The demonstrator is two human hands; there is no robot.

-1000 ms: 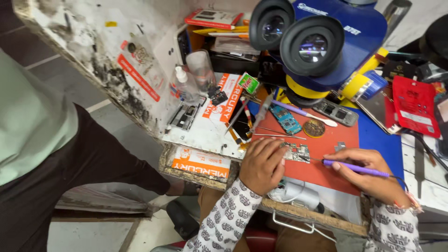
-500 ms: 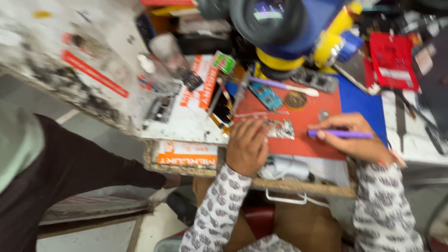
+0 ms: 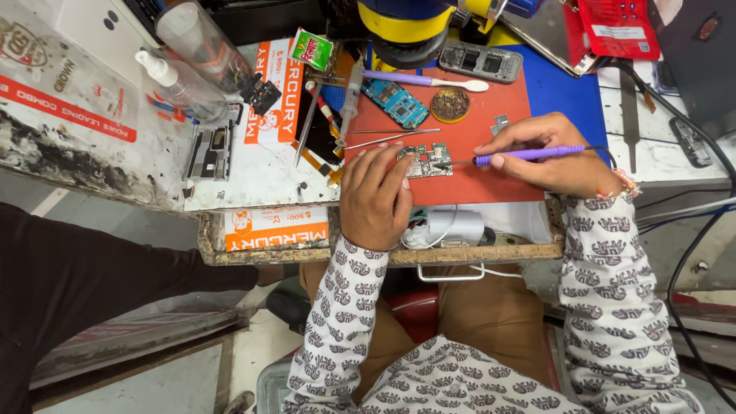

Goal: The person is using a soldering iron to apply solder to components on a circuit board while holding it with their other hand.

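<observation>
A small green circuit board (image 3: 427, 160) lies on a red work mat (image 3: 468, 126). My left hand (image 3: 375, 198) rests flat on the mat with its fingertips holding the board's left edge. In my right hand (image 3: 548, 153) is a purple soldering iron (image 3: 529, 154), gripped like a pen, and its thin metal tip touches the board's right side. A dark cable runs from the iron's rear toward the right.
On the mat lie tweezers (image 3: 391, 139), a blue circuit board (image 3: 395, 103), a round brass wool pad (image 3: 450, 104) and a purple brush (image 3: 422, 80). A microscope base (image 3: 410, 27) stands behind. A clear spray bottle (image 3: 180, 84) is at left. Another person's dark sleeve (image 3: 92, 276) reaches in from the left.
The view has tilted down and closer over the mat. My hands keep their places, left on the board, right holding the iron to it.
</observation>
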